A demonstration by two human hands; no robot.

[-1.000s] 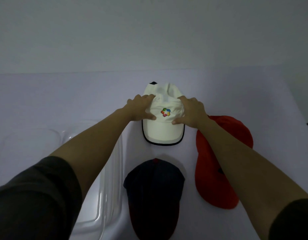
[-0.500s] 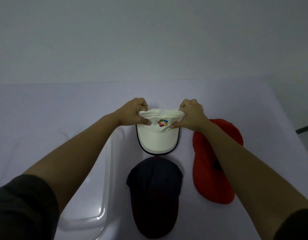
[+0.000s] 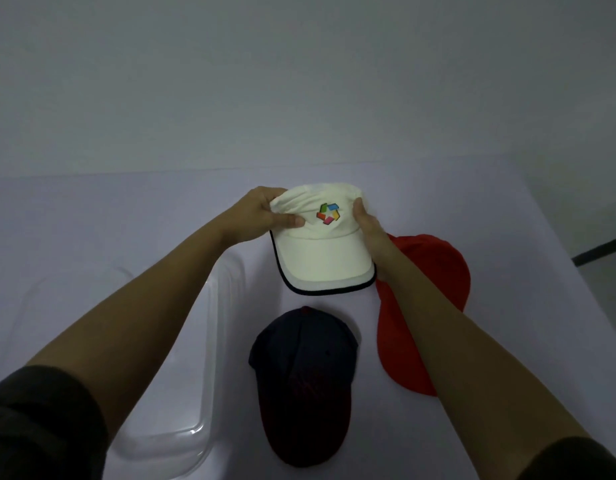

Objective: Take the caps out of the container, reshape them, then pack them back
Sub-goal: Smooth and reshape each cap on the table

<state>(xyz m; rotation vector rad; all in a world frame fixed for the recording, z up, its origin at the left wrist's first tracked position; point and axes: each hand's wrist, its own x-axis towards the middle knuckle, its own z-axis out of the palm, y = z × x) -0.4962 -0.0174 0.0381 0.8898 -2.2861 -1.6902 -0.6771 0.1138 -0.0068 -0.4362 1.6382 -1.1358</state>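
Head cam's pretty dim, so the clear container (image 3: 209, 341) on the left is mostly just glints, and the left forearm covers part of it. Right forearm hides a chunk of the red cap (image 3: 434, 271). Right hand (image 3: 367, 226) has its fingers tucked behind the white cap (image 3: 320, 251), only the thumb shows. Both arms reach fwd. Left hand (image 3: 261, 220) grips the crown's left side, thumb on the front next to the logo; right hand grips the right side. So the white cap sits btwn both hands, brim toward the camera, beyond the navy cap (image 3: 303, 375) lying on the tabletop (image 3: 91, 220).
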